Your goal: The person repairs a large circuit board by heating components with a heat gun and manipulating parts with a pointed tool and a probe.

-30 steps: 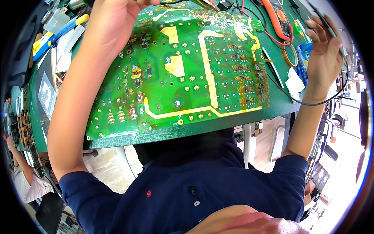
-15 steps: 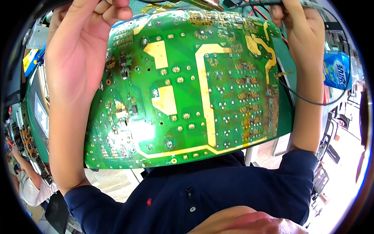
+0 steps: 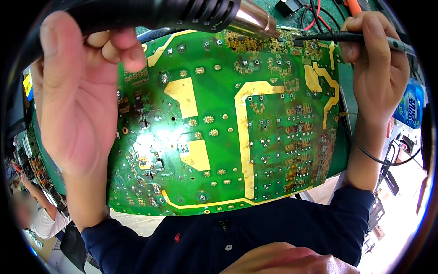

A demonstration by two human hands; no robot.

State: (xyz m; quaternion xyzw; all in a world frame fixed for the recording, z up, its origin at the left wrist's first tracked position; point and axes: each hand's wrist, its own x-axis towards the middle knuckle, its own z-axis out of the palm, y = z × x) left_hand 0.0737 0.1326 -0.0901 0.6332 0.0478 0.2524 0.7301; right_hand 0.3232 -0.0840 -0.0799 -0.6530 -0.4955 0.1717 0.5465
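A large green circuit board (image 3: 214,100) with gold-coloured traces lies in front of me, crowded with small parts and solder points. My left hand (image 3: 77,109) is closed around a black hot air gun (image 3: 182,13), palm turned up toward the view. Its metal nozzle (image 3: 258,20) points at the board's far edge, right of the middle. Pinched in my right hand (image 3: 378,77) is a slim pen-shaped tool (image 3: 337,36) with a black grip and grey rear; its exact kind I cannot tell. The tool's thin tip reaches the parts close to the nozzle; contact cannot be made out.
A green mat (image 3: 344,96) shows under the board. Red and black wires (image 3: 315,16) and a black plug-like block (image 3: 288,7) sit beyond it. At right are a blue packet (image 3: 410,102) and a looping black cable (image 3: 388,163). Another person (image 3: 43,219) is at far left.
The hot air gun's nozzle has come further into view above the board's far edge. The board and both hands appear lower in the picture. The pen-shaped tool's tip now points among the parts.
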